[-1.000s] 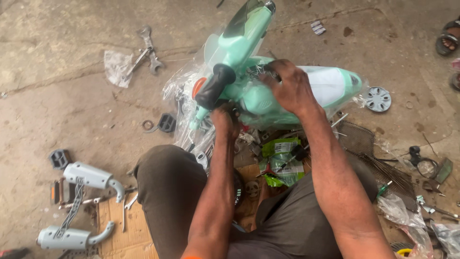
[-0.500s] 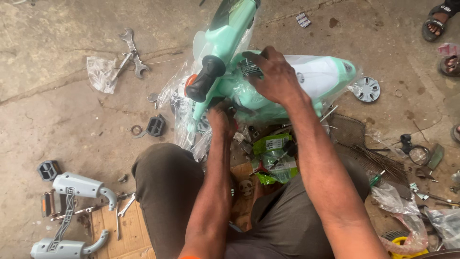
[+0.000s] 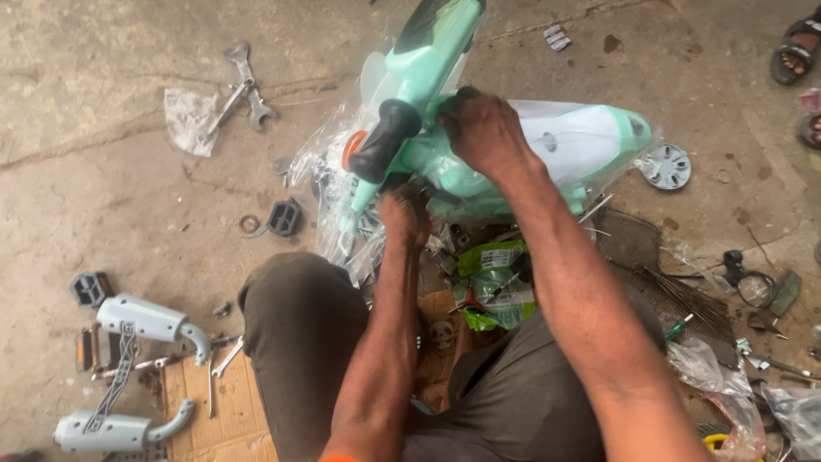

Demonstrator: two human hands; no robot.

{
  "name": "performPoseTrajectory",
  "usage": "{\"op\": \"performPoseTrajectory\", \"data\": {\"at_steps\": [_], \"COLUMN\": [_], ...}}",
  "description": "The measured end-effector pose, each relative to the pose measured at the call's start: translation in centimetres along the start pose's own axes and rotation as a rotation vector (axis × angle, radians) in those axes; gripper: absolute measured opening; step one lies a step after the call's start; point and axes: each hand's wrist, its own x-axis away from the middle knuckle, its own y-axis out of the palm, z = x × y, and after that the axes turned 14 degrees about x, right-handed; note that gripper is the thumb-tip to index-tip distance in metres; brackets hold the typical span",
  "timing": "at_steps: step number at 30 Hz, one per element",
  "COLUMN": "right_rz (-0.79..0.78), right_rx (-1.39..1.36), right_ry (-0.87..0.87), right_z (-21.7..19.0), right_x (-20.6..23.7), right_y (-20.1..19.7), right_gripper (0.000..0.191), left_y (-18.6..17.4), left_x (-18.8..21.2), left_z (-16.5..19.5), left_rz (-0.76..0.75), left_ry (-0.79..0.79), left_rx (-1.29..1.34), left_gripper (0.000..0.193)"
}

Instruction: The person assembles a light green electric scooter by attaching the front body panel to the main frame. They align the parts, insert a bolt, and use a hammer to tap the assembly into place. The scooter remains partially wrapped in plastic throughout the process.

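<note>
A mint-green and white toy scooter body (image 3: 581, 141) lies on the concrete floor, partly in clear plastic wrap. Its black handlebar grip (image 3: 383, 141) with an orange collar points toward me. My right hand (image 3: 483, 128) is closed on the green steering column just right of that grip. My left hand (image 3: 404, 214) reaches under the grip and grasps the underside of the scooter's front; its fingertips are hidden by the body.
Two spanners (image 3: 244, 85) and a plastic bag (image 3: 188, 120) lie upper left. Two grey plastic parts (image 3: 150, 321) and black pedals (image 3: 90, 288) sit at the left by cardboard (image 3: 197, 402). A wheel disc (image 3: 665, 165), green packets (image 3: 496, 282), small hardware and a person's sandalled foot (image 3: 795, 47) are at the right.
The view has shifted slightly, so the scooter sits higher and more central. Both hands keep their hold on the scooter's front; the right hand has slid a little along the column.
</note>
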Motion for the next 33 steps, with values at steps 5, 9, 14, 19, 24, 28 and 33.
{"op": "performPoseTrajectory", "data": {"at_steps": [5, 9, 14, 19, 24, 28, 33], "right_rz": [-0.139, -0.257, -0.082, 0.071, -0.167, -0.025, -0.075], "right_rx": [-0.061, 0.078, -0.019, -0.036, 0.1, 0.022, -0.094], "right_ry": [-0.113, 0.01, 0.128, 0.107, 0.117, 0.016, 0.209], "right_z": [-0.6, -1.0, 0.5, 0.7, 1.2, 3.1, 6.0], "right_x": [0.2, 0.7, 1.5, 1.1, 1.0, 2.8, 4.1], "right_y": [0.7, 1.0, 0.0, 0.5, 1.7, 0.7, -2.2], "right_gripper": [0.022, 0.018, 0.022, 0.023, 0.026, 0.017, 0.016], "left_y": [-0.2, -0.3, -0.9, -0.9, 0.0, 1.3, 1.9], "left_x": [-0.3, -1.2, -1.4, -1.7, -1.3, -0.5, -0.8], "left_z": [0.1, -0.2, -1.7, -2.5, -2.0, -2.4, -5.4], "left_rz": [-0.18, -0.089, -0.198, -0.185, -0.239, -0.318, -0.239], "left_ry": [0.09, 0.044, -0.025, 0.05, -0.049, 0.022, 0.071], "left_rx": [-0.03, 0.019, 0.011, -0.109, 0.066, -0.369, -0.347], "left_gripper": [0.042, 0.062, 0.038, 0.04, 0.04, 0.056, 0.048]}}
